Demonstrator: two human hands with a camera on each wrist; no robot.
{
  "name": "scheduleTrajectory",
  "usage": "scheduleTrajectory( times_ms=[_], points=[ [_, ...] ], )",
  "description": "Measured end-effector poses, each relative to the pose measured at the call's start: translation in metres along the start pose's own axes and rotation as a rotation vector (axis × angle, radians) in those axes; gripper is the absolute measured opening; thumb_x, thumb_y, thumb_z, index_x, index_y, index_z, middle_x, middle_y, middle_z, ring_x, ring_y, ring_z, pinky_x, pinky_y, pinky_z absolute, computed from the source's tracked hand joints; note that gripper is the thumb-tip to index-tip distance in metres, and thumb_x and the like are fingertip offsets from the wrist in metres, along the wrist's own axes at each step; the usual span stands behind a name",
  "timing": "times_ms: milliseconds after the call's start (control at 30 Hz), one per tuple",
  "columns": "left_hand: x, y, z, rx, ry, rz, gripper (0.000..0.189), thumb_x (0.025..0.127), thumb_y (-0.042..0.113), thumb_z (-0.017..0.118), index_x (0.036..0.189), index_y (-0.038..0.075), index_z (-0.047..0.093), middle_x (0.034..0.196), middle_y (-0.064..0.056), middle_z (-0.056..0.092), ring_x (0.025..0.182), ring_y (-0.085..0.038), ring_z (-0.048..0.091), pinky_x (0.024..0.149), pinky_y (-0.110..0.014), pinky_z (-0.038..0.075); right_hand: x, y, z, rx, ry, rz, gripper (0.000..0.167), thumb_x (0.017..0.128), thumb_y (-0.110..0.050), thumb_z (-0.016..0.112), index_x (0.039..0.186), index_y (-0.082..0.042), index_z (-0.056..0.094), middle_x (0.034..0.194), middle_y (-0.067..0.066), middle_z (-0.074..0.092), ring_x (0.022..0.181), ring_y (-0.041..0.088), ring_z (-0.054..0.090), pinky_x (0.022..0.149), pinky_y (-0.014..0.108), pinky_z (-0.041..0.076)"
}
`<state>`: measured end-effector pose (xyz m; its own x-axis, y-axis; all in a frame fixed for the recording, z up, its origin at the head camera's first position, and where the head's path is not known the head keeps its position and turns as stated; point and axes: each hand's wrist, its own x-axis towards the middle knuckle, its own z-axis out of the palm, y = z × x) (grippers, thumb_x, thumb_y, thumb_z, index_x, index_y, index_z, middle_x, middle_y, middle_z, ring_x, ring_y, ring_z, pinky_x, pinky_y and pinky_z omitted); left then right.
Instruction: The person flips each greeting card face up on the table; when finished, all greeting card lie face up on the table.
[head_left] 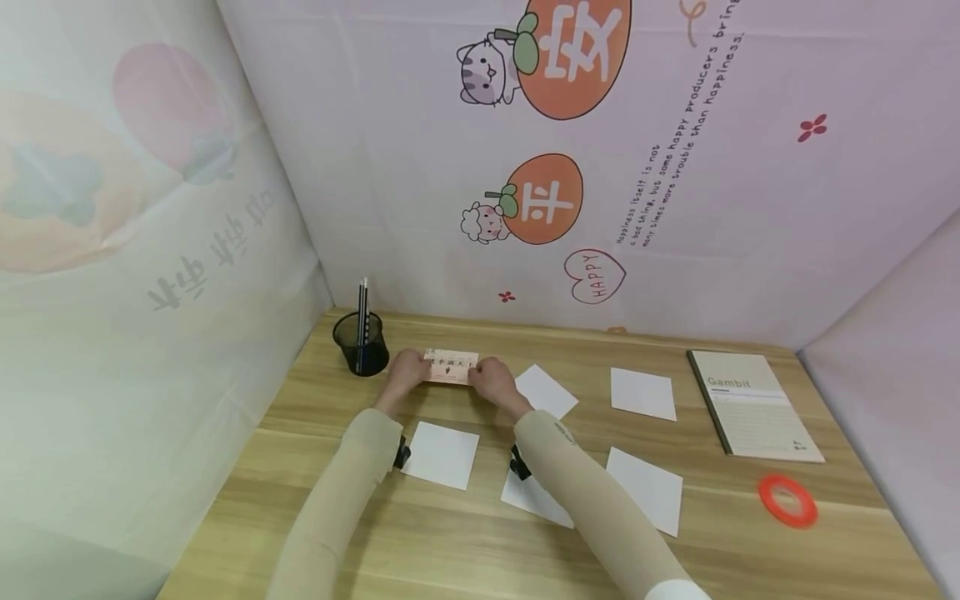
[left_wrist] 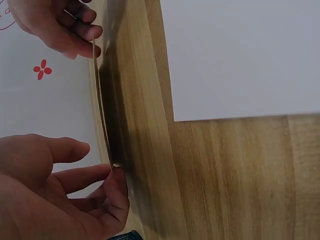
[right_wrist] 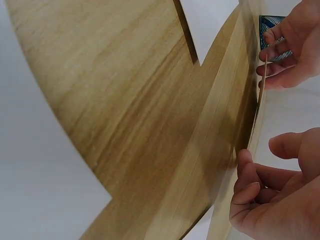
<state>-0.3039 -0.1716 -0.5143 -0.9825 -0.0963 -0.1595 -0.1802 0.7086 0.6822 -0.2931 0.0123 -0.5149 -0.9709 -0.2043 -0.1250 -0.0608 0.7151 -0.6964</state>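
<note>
A pale pink printed card [head_left: 450, 367] with a row of dark characters is held up near the back of the table. My left hand [head_left: 407, 369] grips its left end, and my right hand [head_left: 495, 382] grips the right end. Seen almost edge-on in the left wrist view, the card [left_wrist: 101, 105] looks slightly bowed, its shadow falling on the wood beside it. From the right wrist, the near fingertips [right_wrist: 244, 157] show curled at the card's edge. Below the hands lies a square white sheet [head_left: 442, 455]; another white sheet [head_left: 549, 390] is just right of my right hand.
A black mesh pen cup [head_left: 367, 354] with pencils stands left of my left hand. More white sheets [head_left: 643, 393] lie to the right, one partly under my right forearm. Farther right are a notebook [head_left: 757, 408] and a red tape roll [head_left: 767, 498]. Printed cloth walls enclose the table.
</note>
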Motion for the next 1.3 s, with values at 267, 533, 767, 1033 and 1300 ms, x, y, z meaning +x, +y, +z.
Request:
scheduleTrajectory(
  times_ms=[267,533,767,1033,1300],
  points=[
    [-0.003,0.001,-0.001,0.086,0.003,-0.003,0.044,0.092,0.011,0.051,0.052,0.012,0.034,0.056,-0.001,0.032,0.045,-0.012,0.029,0.043,-0.023,0.026,0.004,0.009,-0.007,-0.006,-0.044,-0.009,0.037,0.101,-0.024,0.048,0.075,-0.003,0.065,0.061,0.001,0.049,0.053,0.012,0.04,0.049,0.024,0.034],
    [-0.013,-0.004,0.002,0.162,0.074,0.115,0.024,0.094,0.01,0.05,0.076,-0.003,0.059,0.09,-0.02,0.054,0.071,-0.027,0.051,0.06,-0.034,0.045,-0.002,0.027,-0.033,-0.027,0.081,-0.087,0.035,0.102,-0.024,0.046,0.107,0.005,0.066,0.101,0.017,0.066,0.086,0.028,0.06,0.076,0.039,0.05],
    [-0.031,0.011,0.013,0.207,0.094,0.178,0.035,0.097,0.016,0.053,0.124,-0.006,0.058,0.126,-0.028,0.051,0.113,-0.046,0.047,0.087,-0.055,0.047,-0.013,0.039,-0.058,-0.125,0.15,-0.15,0.034,0.1,-0.021,0.051,0.118,0.005,0.064,0.119,0.024,0.062,0.113,0.042,0.054,0.095,0.053,0.044],
    [-0.054,0.037,0.045,0.299,0.116,0.335,0.031,0.095,0.017,0.058,0.119,-0.001,0.063,0.118,-0.021,0.055,0.107,-0.038,0.05,0.08,-0.048,0.05,-0.019,0.058,-0.071,-0.178,0.183,-0.104,0.036,0.098,-0.023,0.052,0.12,0.003,0.063,0.12,0.024,0.06,0.11,0.045,0.053,0.088,0.056,0.046],
    [-0.073,0.054,0.077,0.395,0.026,0.572,0.034,0.091,0.019,0.065,0.118,-0.001,0.063,0.114,-0.015,0.058,0.102,-0.03,0.052,0.081,-0.038,0.05,-0.026,0.081,-0.074,-0.21,0.179,-0.013,0.04,0.1,-0.029,0.049,0.123,0.002,0.061,0.122,0.024,0.057,0.111,0.046,0.05,0.086,0.058,0.045]
  ],
)
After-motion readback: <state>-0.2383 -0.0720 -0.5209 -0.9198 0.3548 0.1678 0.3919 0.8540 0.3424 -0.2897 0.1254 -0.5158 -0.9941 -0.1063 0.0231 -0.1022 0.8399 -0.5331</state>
